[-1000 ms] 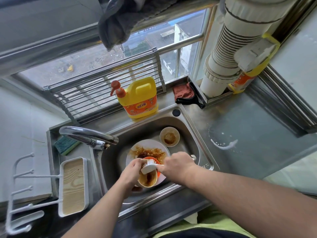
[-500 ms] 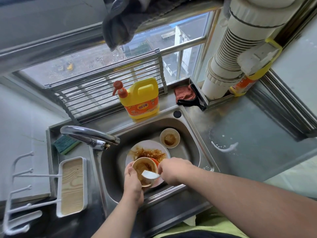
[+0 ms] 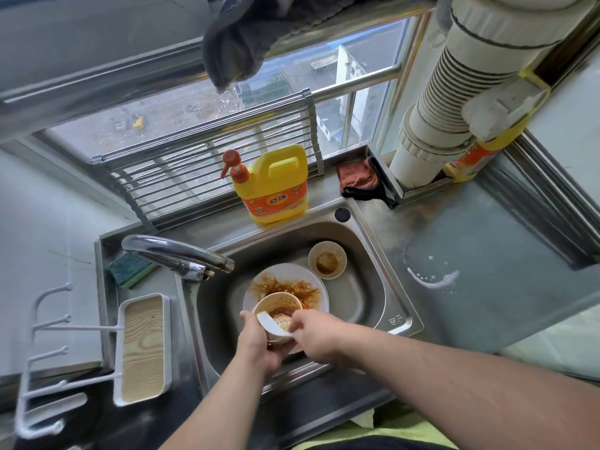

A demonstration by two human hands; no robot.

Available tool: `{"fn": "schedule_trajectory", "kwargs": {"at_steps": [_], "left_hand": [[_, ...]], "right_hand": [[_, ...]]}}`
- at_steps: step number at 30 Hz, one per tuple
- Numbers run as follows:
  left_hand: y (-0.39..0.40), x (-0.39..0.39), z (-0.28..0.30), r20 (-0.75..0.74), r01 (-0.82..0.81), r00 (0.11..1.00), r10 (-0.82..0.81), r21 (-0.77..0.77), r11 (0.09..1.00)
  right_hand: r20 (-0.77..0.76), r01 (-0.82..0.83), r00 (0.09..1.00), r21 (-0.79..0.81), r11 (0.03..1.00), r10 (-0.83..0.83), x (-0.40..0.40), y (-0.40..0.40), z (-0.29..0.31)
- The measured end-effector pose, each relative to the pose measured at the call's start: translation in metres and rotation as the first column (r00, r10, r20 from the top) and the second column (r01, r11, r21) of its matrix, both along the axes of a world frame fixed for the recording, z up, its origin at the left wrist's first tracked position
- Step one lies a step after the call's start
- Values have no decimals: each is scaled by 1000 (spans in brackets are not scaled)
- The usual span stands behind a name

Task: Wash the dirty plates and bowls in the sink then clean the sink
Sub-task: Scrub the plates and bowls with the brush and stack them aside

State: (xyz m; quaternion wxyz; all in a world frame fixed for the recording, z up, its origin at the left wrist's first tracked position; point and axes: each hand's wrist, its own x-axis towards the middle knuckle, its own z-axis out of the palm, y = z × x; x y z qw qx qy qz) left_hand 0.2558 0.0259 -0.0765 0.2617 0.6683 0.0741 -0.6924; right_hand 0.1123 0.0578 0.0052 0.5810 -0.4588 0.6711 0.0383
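left hand (image 3: 256,341) grips bowl (image 3: 278,315), mouth tilted up-away | right hand (image 3: 313,336) apparently grips white brush (image 3: 269,321) inside, handle lying left-right

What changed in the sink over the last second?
The left hand lifted and tilted the bowl off the plate; the right hand moved the brush down inside it. Small bowl, soap bottle and sponge stayed put.
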Motion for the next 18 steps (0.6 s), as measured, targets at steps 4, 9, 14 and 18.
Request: {"fn": "schedule_trajectory", "kwargs": {"at_steps": [4, 9, 14, 18], "left_hand": [[8, -25, 6, 81, 17, 997, -20, 34, 999], [-5, -18, 3, 184, 10, 983, 8, -92, 996], [-6, 11, 2, 257, 248, 947, -192, -206, 947], [8, 5, 4, 392, 514, 823, -412, -206, 832]], "right_hand": [[-30, 197, 980, 32, 980, -197, 22, -3, -2], [125, 237, 963, 19, 971, -237, 30, -4, 5], [-32, -333, 942, 17, 943, 333, -15, -26, 22], [-494, -768, 577, -57, 638, 650, -10, -28, 35]]}}
